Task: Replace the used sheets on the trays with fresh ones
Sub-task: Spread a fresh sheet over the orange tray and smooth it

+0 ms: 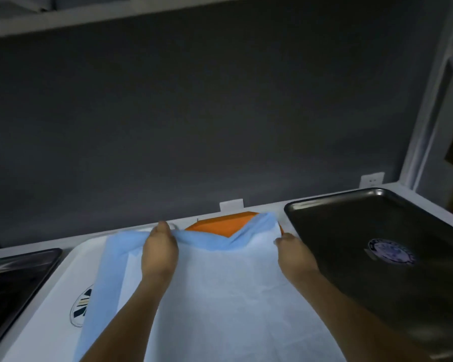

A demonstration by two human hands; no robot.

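Left hand [160, 250] and right hand [293, 253], set apart, each pinch the far edge of the thin light-blue disposable sheet [220, 296]. The sheet lies under both wrists on the white rectangular plastic tray [63, 278]. Recommended: even tension, edge squared to the tray rim beyond the hands, then smoothed flat.

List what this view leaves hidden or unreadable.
Head view:
Orange object: mostly behind the blue sheet.
Logo on the white tray: half under the sheet.
Sticker on the metal tray: too blurred to read.
Left dark tray: cut off by the frame edge.
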